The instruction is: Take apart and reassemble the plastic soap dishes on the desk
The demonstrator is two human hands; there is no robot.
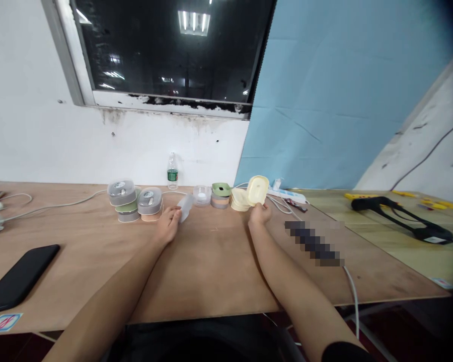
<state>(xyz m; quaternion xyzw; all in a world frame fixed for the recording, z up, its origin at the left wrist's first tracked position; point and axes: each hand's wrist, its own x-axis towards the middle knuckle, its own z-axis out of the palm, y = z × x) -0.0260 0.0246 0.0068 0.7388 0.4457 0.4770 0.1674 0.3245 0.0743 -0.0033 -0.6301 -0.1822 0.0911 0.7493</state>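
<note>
My left hand is closed on a thin translucent plastic lid, tilted up above the table. In my right hand is a pale yellow plastic tray-like piece, gripped by its lower edge and held upright. Just left of that piece stands a stack of pale yellow containers. Beside it are a green-topped stack and some clear round lids or bowls. Left of my left hand stand grey-lidded boxes, one a taller stack and one a shorter stack.
A plastic bottle stands against the wall. A black phone lies at the left of the wooden table. A power strip, white cables and a blurred-out object are at right; beyond lies a black frame.
</note>
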